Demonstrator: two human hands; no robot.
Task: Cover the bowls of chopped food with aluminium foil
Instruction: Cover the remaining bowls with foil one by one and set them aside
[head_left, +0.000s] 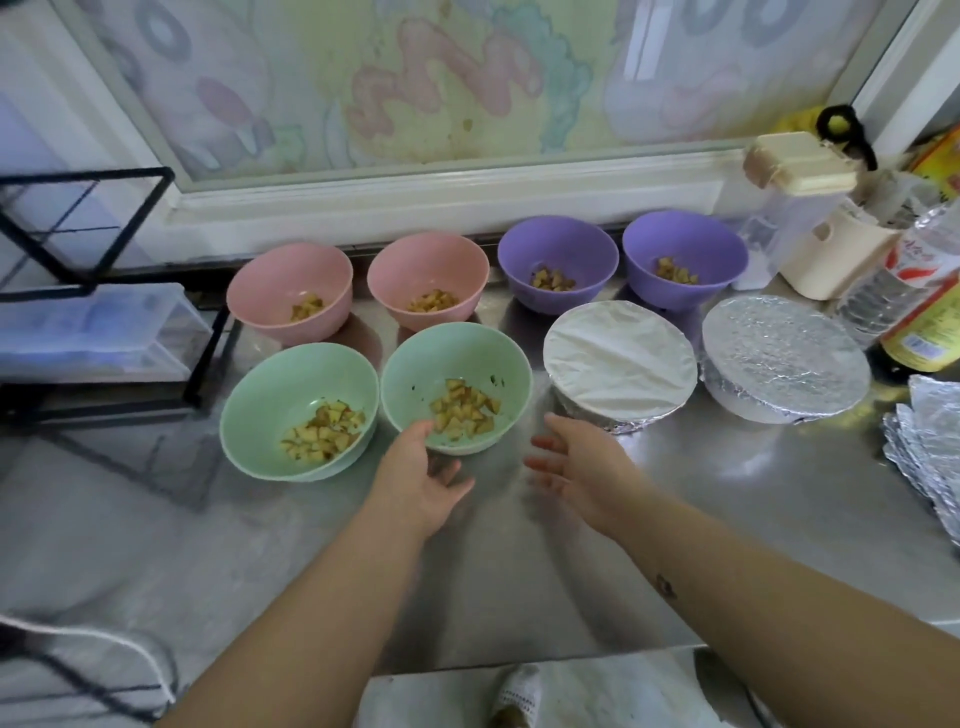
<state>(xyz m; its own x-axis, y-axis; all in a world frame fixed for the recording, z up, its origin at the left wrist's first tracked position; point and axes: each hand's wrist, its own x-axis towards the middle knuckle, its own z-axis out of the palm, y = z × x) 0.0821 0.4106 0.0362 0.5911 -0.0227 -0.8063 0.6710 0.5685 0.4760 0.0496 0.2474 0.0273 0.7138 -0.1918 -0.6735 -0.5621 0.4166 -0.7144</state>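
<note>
I record the uncovered green bowl (457, 353) at frame centre just above my left hand (423, 470), relaxed fingers holding nothing, thumb at its near rim; my right hand (576, 462), spread and empty, lies nearer the foil sheets (927, 452) at the right edge.

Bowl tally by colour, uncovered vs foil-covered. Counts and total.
Pink round bowls, uncovered: 2
Purple round bowls, uncovered: 2
Green round bowls, uncovered: 2
Foil-covered bowls: 2
Total: 8 bowls
</note>
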